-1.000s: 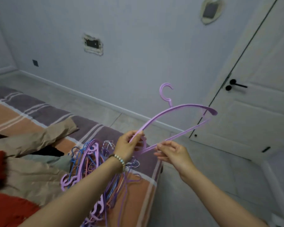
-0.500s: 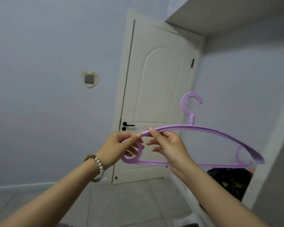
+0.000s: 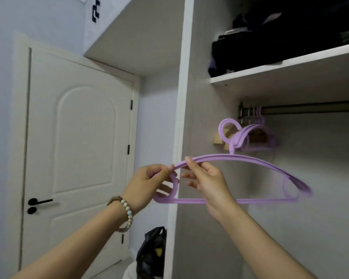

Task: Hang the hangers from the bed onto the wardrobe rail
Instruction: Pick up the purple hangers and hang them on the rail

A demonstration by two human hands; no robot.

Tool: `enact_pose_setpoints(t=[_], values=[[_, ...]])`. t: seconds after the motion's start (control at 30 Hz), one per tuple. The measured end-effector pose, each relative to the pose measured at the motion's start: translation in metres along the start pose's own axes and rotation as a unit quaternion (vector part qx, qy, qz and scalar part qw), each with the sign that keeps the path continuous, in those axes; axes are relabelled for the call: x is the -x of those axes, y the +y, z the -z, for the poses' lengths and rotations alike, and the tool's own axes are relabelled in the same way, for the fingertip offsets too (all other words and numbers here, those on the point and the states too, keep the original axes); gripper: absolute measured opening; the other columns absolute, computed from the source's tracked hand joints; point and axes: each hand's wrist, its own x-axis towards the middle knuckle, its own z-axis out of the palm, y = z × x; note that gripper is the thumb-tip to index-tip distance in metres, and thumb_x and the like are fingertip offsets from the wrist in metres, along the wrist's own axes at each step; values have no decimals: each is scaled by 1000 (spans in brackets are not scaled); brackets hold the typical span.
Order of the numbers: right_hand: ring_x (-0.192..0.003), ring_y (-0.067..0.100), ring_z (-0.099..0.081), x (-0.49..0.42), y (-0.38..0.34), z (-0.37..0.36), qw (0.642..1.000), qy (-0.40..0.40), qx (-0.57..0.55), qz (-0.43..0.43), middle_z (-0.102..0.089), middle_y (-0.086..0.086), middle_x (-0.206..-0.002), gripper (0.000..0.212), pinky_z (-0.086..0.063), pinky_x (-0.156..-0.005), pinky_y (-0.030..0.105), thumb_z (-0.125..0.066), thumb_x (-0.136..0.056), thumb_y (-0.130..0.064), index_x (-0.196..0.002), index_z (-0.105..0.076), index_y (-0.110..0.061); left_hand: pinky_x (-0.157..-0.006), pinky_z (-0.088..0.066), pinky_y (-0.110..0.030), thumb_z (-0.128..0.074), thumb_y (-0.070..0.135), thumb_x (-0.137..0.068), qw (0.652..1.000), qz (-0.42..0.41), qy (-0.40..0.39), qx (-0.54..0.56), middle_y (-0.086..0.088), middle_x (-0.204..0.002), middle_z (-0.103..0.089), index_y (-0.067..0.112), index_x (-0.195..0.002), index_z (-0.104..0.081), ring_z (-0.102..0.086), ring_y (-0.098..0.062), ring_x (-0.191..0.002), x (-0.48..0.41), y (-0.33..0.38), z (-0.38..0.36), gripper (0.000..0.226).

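I hold a purple plastic hanger [image 3: 256,161] level in front of the open wardrobe, its hook pointing up. My left hand [image 3: 147,185] pinches the hanger's left end. My right hand [image 3: 207,183] grips the upper arm just right of that, fingers over the top. The metal wardrobe rail [image 3: 310,107] runs across the upper right, above and beyond the hook. Several purple hangers [image 3: 258,135] hang bunched at the rail's left end. The bed is out of view.
A white shelf [image 3: 286,63] above the rail carries folded dark clothes [image 3: 270,33]. The wardrobe's white side panel [image 3: 179,117] stands just left of my hands. A closed white door [image 3: 79,148] is at the left, and a dark bag [image 3: 153,250] sits on the floor.
My view has swung from the bed past the door to the wardrobe. The hanger, held in both hands throughout, has risen to just below the rail.
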Motion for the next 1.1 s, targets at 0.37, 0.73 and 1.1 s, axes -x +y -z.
enact_pose_setpoints(t=[0.37,0.73,1.1], values=[[-78,19,-63,-99,-29,148,967,152,-107,173,-66,5,-89,86,-54,-67,28,-64,-84,-2,-149,-11,-20,-49,-48,-18,-52,28,-91,995,-69,53,49,-5,-69,-66,7,-82,-69,-60,-14,-56,-108,25,-185,29],[-87,21,-60,-189,-54,229,976,116,-65,171,-64,7,-88,80,-52,-86,44,-59,-89,-11,-150,-6,-15,-89,-35,-1,-48,17,-93,953,-259,9,-156,11,-115,-57,19,-125,-53,-52,-4,-106,-192,36,-242,32],[-68,13,-58,-248,-46,248,987,95,-68,113,-62,4,-77,78,-55,-71,36,-58,-89,-8,-149,-8,-14,-99,-36,-22,-44,20,-94,941,-226,43,-250,2,-127,-56,22,-132,-47,-49,-13,-115,-236,27,-256,38]])
